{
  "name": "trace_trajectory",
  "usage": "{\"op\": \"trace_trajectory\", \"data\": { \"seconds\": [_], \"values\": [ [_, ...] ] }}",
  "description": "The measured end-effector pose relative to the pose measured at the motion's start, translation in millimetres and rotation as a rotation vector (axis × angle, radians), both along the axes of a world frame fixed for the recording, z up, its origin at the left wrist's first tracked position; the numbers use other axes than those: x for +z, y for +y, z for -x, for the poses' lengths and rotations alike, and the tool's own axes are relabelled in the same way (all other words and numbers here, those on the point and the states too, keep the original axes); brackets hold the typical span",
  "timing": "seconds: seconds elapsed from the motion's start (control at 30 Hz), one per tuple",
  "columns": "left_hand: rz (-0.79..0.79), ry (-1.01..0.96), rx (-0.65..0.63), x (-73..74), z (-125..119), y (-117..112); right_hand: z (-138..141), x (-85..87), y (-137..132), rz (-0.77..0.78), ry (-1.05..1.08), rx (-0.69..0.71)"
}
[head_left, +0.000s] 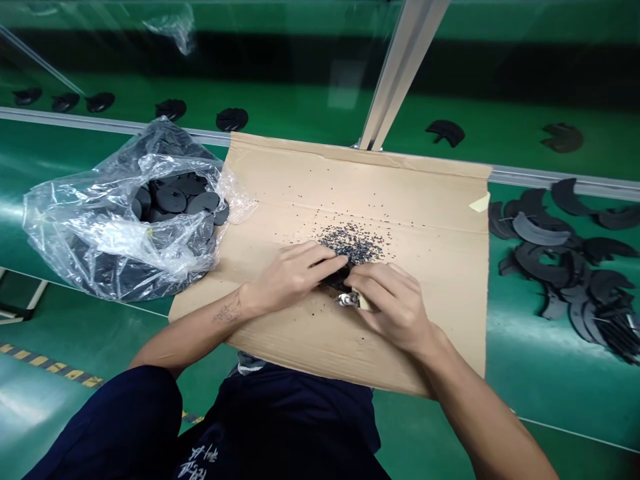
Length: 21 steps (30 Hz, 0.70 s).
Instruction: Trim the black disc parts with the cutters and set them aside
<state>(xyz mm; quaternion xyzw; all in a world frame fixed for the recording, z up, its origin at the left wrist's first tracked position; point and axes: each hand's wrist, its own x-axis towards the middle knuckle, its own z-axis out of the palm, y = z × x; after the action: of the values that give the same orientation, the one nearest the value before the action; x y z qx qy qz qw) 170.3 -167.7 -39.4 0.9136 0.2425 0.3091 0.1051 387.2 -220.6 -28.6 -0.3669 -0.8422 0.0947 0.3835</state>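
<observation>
My left hand (301,275) is closed with its thumb and fingers on a black plastic part (336,279), which the fingers largely hide. My right hand (391,299) is closed around small nippers (349,300) with a shiny metal head and a pale yellow handle. The right fingertips also touch the black part. Just beyond both hands lies a loose pile of tiny black plastic bits (353,243), with stray ones scattered around it. Underneath is a brown cardboard sheet (440,220).
Left of the cardboard, a clear plastic bag (95,227) holds many round black discs (171,199). Curved black parts (543,260) lie heaped at the right on the green table (525,353). Behind, a metal post (403,67) rises beside a conveyor-like green surface (305,100) with spaced black parts.
</observation>
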Motion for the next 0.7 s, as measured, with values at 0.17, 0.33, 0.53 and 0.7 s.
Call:
{"op": "trace_trajectory", "data": {
  "seconds": [0.17,0.33,0.53,0.7],
  "values": [
    [0.226,-0.142,-0.097,-1.3,2,3,-12,5.2,7,0.136,0.231,-0.04],
    [0.39,-0.317,-0.144,4.7,1,3,-20,-0.2,13,-0.013,-0.098,-0.197],
    [0.421,-0.333,-0.172,3.8,0,-1,-14,-3.8,8,-0.086,-0.285,-0.257],
    [0.402,-0.336,-0.168,1.7,0,-2,-16,-2.5,7,-0.142,-0.317,-0.267]
  ]
}}
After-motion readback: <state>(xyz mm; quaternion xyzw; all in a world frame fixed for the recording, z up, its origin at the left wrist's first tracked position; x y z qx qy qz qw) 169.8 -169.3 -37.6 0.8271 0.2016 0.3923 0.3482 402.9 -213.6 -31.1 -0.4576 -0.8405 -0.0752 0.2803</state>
